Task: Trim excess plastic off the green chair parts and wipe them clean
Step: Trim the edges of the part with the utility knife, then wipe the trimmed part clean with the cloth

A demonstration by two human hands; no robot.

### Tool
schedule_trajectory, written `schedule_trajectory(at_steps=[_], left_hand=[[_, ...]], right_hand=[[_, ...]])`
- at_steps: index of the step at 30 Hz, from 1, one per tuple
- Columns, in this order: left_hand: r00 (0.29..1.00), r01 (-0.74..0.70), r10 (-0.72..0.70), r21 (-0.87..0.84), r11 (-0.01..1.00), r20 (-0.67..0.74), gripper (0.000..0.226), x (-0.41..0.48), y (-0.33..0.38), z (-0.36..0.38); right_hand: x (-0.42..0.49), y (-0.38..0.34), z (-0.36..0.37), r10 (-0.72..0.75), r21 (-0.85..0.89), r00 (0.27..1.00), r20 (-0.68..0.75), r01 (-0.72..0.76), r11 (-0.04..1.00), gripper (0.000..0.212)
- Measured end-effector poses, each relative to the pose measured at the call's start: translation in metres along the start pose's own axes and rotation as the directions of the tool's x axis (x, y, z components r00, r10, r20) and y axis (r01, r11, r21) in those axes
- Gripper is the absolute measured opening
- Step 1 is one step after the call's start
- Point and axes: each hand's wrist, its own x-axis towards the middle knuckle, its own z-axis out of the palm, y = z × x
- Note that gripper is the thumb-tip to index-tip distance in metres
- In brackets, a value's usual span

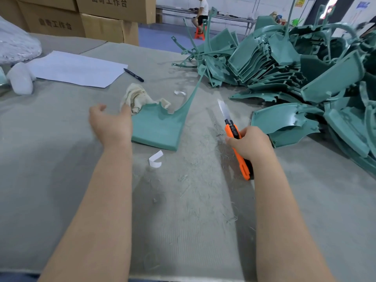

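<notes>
Broadly, a grey felt-covered bench [183, 220] fills the view, strewn with fine plastic shavings, and one flat green chair part [158, 125] lies at its middle with a thin curved arm rising from its far right corner. Far left of that part sit a clear plastic bag [16, 45] and a small white lump [21, 78], with stacked cardboard boxes [61, 23] behind. Up and left of the part lie a white sheet of paper [77, 68] and a dark pen [133, 75]. The left hand [110, 123] hovers at the part's left edge, fingers loose and holding nothing. A crumpled cream cloth [137, 97] touches the part's far edge. A curled white scrap [155, 159] lies just in front of the part. To its right, the right hand [251, 144] grips an orange utility knife [232, 132], blade out and pointing away. Further right sprawls a pile of green parts [305, 78]. Beyond the part, across a blue floor [158, 39], a person [201, 13] sits at a long table.
</notes>
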Motion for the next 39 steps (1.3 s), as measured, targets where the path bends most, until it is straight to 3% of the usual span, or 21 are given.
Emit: schedule_trajectory(at_steps=[5, 7, 9, 11, 14, 16, 18, 20, 21, 22, 24, 25, 26, 28, 30, 32, 34, 35, 36, 38, 39], left_hand=[[0.991, -0.009, 0.006, 0.023, 1.0, 0.134, 0.033, -0.008, -0.001, 0.007], [0.978, 0.057, -0.038, -0.088, 0.994, 0.205, 0.026, -0.011, 0.002, 0.007], [0.964, 0.113, -0.05, -0.23, 0.967, 0.26, 0.019, -0.015, 0.008, 0.007], [0.953, 0.078, 0.008, -0.273, 0.959, 0.302, 0.018, -0.024, 0.015, 0.008], [0.896, 0.154, 0.058, -0.431, 0.889, 0.439, 0.018, -0.041, 0.025, 0.013], [0.848, 0.258, 0.08, -0.54, 0.801, 0.524, 0.02, -0.05, 0.033, 0.013], [0.767, 0.377, 0.133, -0.61, 0.697, 0.627, 0.032, -0.056, 0.038, 0.013], [0.663, 0.433, 0.17, -0.559, 0.707, 0.729, 0.036, -0.065, 0.038, 0.015], [0.633, 0.417, 0.168, -0.516, 0.748, 0.755, 0.032, -0.07, 0.036, 0.017], [0.647, 0.386, 0.152, -0.493, 0.779, 0.747, 0.025, -0.073, 0.034, 0.019], [0.724, 0.355, 0.127, -0.524, 0.774, 0.678, 0.021, -0.074, 0.033, 0.021], [0.749, 0.374, 0.114, -0.559, 0.74, 0.653, 0.023, -0.071, 0.033, 0.02], [0.761, 0.413, 0.093, -0.591, 0.693, 0.642, 0.024, -0.067, 0.034, 0.019], [0.761, 0.475, 0.072, -0.629, 0.615, 0.644, 0.026, -0.059, 0.034, 0.016], [0.77, 0.463, 0.068, -0.629, 0.624, 0.634, 0.027, -0.055, 0.033, 0.014], [0.787, 0.422, 0.059, -0.605, 0.675, 0.614, 0.026, -0.055, 0.033, 0.014], [0.785, 0.395, 0.044, -0.554, 0.733, 0.618, 0.024, -0.055, 0.034, 0.013], [0.775, 0.394, 0.044, -0.536, 0.747, 0.631, 0.023, -0.056, 0.034, 0.013], [0.768, 0.387, 0.049, -0.524, 0.759, 0.638, 0.022, -0.055, 0.032, 0.013], [0.783, 0.377, 0.024, -0.505, 0.777, 0.622, 0.022, -0.053, 0.03, 0.013], [0.791, 0.393, 0.0, -0.509, 0.766, 0.612, 0.023, -0.051, 0.03, 0.012]], right_hand=[[0.003, 0.0, 0.009, 0.027, -0.047, 0.998, 0.051, -0.024, 0.999, 0.035], [0.002, -0.002, 0.011, 0.018, -0.027, 1.0, -0.002, -0.018, 0.999, 0.045], [0.0, -0.01, 0.01, -0.023, 0.102, 0.991, -0.133, 0.036, 0.994, 0.056], [-0.005, -0.022, 0.011, -0.08, 0.345, 0.979, -0.189, 0.142, 0.928, 0.061], [-0.019, -0.047, 0.019, -0.098, 0.694, 0.995, -0.002, 0.072, 0.716, 0.051], [-0.026, -0.059, 0.023, -0.117, 0.898, 0.99, 0.078, -0.019, 0.44, 0.025], [-0.03, -0.069, 0.022, -0.162, 0.982, 0.985, 0.063, -0.032, 0.186, 0.01], [-0.031, -0.076, 0.02, -0.244, 0.996, 0.968, 0.065, -0.051, 0.067, 0.01], [-0.032, -0.08, 0.02, -0.28, 0.994, 0.956, 0.085, -0.064, 0.084, 0.011], [-0.031, -0.084, 0.021, -0.279, 0.985, 0.955, 0.105, -0.062, 0.159, 0.014], [-0.026, -0.089, 0.025, -0.176, 0.93, 0.98, 0.09, -0.019, 0.367, 0.021], [-0.022, -0.089, 0.027, -0.102, 0.907, 0.993, 0.052, -0.004, 0.421, 0.021], [-0.018, -0.088, 0.027, -0.03, 0.91, 0.999, 0.018, -0.004, 0.414, 0.017], [-0.011, -0.082, 0.026, 0.111, 0.953, 0.994, -0.02, -0.014, 0.304, 0.015], [-0.006, -0.076, 0.022, 0.202, 0.987, 0.978, -0.053, 0.02, 0.16, 0.022], [-0.006, -0.077, 0.018, 0.106, 0.999, 0.994, -0.015, 0.018, -0.029, 0.019], [-0.011, -0.085, 0.014, -0.207, 0.975, 0.971, 0.117, -0.152, -0.161, 0.021], [-0.013, -0.089, 0.013, -0.331, 0.959, 0.929, 0.165, -0.229, -0.165, 0.027], [-0.012, -0.092, 0.014, -0.354, 0.953, 0.915, 0.193, -0.26, -0.152, 0.031], [-0.001, -0.096, 0.016, -0.144, 0.981, 0.976, 0.166, -0.178, -0.073, 0.029], [0.003, -0.095, 0.017, 0.046, 0.991, 0.994, 0.102, -0.105, 0.08, 0.031]])
